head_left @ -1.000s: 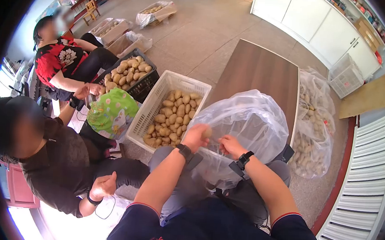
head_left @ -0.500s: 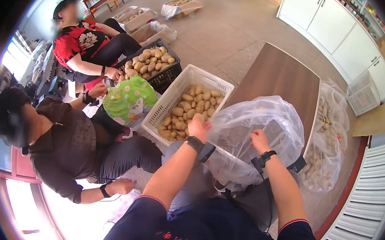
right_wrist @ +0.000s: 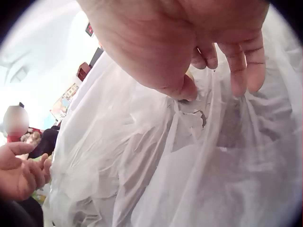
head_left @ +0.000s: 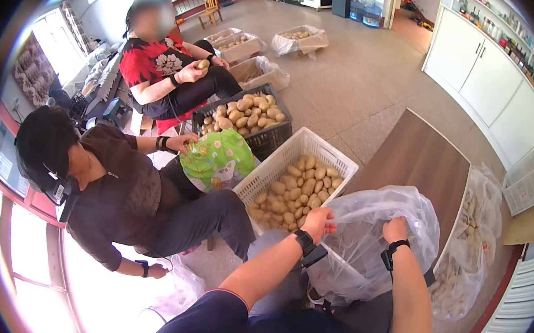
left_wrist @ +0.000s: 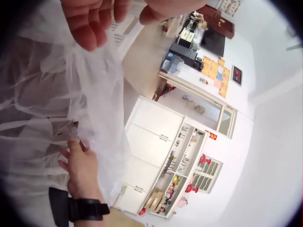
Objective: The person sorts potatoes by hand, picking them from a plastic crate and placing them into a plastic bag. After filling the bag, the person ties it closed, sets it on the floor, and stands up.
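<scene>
My left hand point(head_left: 318, 224) hovers between the white crate of potatoes and the clear plastic bag point(head_left: 372, 260), palm turned toward the bag, fingers loosely bent and nothing held. In the left wrist view its fingertips point(left_wrist: 87, 35) overlap the bag's edge. My right hand point(head_left: 395, 230) is at the bag's far right side. Seen from the right wrist, its thumb point(right_wrist: 187, 90) and curled fingers pinch gathered plastic, with a small dark rip-like mark just below. Potatoes point(head_left: 302, 187) fill the lower part of the white crate point(head_left: 246, 196).
A brown tabletop point(head_left: 412, 170) stands behind the bag; another bag of potatoes point(head_left: 468, 255) lies to its right. Two seated people are at left, one near a black crate point(head_left: 275, 136) holding a potato point(head_left: 203, 64). A green patterned cloth point(head_left: 221, 163) lies beside the white crate.
The head view has swung left, shifting the scene right and down. My left hand held a potato a second ago and now shows none. The person in red has raised a potato.
</scene>
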Action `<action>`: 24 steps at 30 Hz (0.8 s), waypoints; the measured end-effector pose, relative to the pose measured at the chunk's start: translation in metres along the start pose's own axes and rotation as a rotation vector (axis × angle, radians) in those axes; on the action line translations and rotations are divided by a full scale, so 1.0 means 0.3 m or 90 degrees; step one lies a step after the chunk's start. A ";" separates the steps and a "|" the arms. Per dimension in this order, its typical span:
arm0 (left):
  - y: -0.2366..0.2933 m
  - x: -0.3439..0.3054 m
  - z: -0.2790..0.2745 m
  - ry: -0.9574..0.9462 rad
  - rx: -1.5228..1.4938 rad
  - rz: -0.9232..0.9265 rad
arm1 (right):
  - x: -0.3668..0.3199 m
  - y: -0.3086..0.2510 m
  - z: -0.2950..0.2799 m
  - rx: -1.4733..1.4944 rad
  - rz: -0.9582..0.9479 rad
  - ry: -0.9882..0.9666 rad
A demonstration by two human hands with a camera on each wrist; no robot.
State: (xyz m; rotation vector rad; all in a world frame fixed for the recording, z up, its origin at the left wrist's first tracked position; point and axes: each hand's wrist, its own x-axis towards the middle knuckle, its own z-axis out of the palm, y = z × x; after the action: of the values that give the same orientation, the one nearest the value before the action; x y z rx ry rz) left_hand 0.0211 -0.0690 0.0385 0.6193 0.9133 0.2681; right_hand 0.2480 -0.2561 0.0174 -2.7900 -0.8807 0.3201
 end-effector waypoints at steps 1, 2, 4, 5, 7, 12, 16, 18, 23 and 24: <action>-0.003 -0.005 0.008 -0.038 0.041 -0.032 | 0.021 0.000 0.006 0.001 -0.003 0.006; -0.013 -0.013 0.020 -0.038 0.065 -0.030 | 0.045 0.000 0.010 -0.054 -0.033 -0.012; -0.011 -0.030 0.041 -0.074 0.135 -0.025 | 0.067 -0.012 0.016 -0.109 -0.089 0.042; -0.011 -0.036 0.047 -0.107 0.204 -0.025 | 0.073 -0.018 0.019 -0.108 -0.091 0.047; -0.015 -0.042 0.055 -0.140 0.268 -0.016 | 0.091 -0.045 0.009 -0.098 -0.062 -0.013; -0.021 -0.039 0.061 -0.169 0.301 -0.059 | 0.070 -0.092 -0.030 -0.093 -0.053 -0.045; -0.029 -0.031 0.061 -0.166 0.313 -0.072 | 0.090 -0.057 0.042 -0.065 -0.093 0.064; -0.036 -0.032 0.061 -0.166 0.313 -0.064 | 0.079 -0.054 0.056 -0.056 -0.107 0.092; -0.062 -0.005 0.046 -0.161 0.347 -0.040 | 0.034 -0.007 0.111 -0.033 -0.125 0.116; -0.066 -0.004 0.044 -0.156 0.351 -0.039 | 0.012 -0.021 0.084 -0.065 -0.086 0.037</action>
State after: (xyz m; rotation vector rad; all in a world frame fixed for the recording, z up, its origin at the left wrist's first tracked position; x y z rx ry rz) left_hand 0.0302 -0.0903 0.0334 1.1040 0.7652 -0.1236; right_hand 0.2408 -0.2459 -0.0056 -2.7966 -1.0927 0.1759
